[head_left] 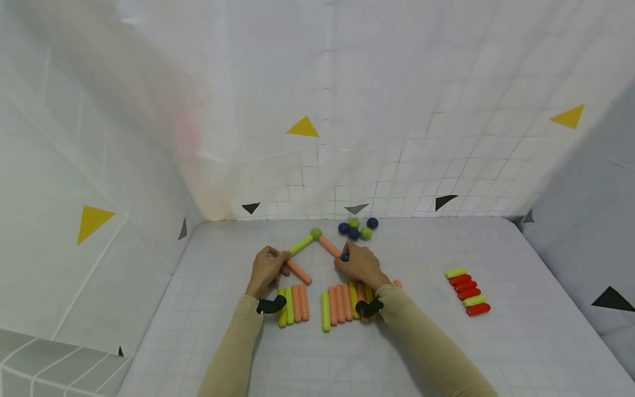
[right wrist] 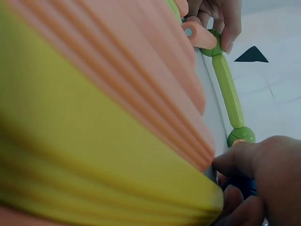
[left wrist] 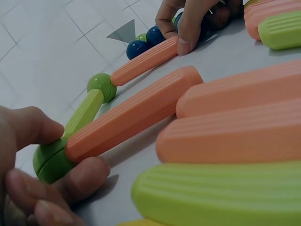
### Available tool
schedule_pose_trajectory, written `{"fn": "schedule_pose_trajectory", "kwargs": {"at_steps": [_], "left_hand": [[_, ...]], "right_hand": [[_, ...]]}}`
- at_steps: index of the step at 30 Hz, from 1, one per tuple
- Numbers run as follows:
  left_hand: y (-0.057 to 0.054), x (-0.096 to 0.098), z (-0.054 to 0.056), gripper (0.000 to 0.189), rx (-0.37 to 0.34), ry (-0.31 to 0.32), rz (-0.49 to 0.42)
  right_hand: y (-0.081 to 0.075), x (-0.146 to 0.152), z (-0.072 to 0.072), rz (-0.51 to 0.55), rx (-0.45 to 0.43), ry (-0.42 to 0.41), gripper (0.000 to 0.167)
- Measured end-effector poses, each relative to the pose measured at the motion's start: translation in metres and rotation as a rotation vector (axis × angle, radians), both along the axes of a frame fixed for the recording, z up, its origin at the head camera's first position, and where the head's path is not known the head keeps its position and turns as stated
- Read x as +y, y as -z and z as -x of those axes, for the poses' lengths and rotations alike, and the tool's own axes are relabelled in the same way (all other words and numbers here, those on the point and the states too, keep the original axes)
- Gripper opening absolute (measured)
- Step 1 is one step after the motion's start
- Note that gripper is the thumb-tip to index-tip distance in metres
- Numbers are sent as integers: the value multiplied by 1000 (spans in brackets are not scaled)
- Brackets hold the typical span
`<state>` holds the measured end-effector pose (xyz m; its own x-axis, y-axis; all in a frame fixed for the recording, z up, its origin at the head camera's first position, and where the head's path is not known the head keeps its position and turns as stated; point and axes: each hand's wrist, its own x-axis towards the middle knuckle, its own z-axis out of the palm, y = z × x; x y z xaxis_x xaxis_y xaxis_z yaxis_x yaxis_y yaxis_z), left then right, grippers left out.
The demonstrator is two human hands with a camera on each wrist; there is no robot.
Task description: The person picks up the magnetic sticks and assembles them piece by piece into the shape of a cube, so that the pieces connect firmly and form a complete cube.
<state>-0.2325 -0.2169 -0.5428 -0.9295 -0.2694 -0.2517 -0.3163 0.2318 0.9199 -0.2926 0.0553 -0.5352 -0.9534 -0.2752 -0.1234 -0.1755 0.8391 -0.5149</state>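
Observation:
My left hand (head_left: 268, 269) pinches a green ball (left wrist: 51, 160) between thumb and fingers. From that ball run a yellow-green stick (head_left: 301, 245) and an orange stick (head_left: 299, 272) pointing toward me. At the far end of the yellow-green stick sits another green ball (head_left: 316, 234), joined to a second orange stick (head_left: 329, 246). My right hand (head_left: 361, 263) grips a dark blue ball (head_left: 345, 257) at that stick's near end; its fingers partly cover the ball.
Loose blue and green balls (head_left: 366, 234) lie behind my right hand. Rows of orange, yellow and yellow-green sticks (head_left: 326, 311) lie in front of both hands, some under my right wrist. Short red and yellow-green sticks (head_left: 469, 294) lie at the right. A white wall (head_left: 397, 182) backs the table.

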Motion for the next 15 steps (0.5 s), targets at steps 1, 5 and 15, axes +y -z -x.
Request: {"fn": "schedule_pose_trajectory", "kwargs": {"at_steps": [1, 5, 15], "left_hand": [[0, 0, 0, 40, 2, 0, 1], [2, 0, 1, 41, -9, 0, 13], [0, -2, -3, 39, 4, 56, 32]], "right_hand": [[0, -1, 0, 7, -1, 4, 31], [0, -1, 0, 22, -3, 10, 28], [0, -2, 3, 96, -34, 60, 36]]}}
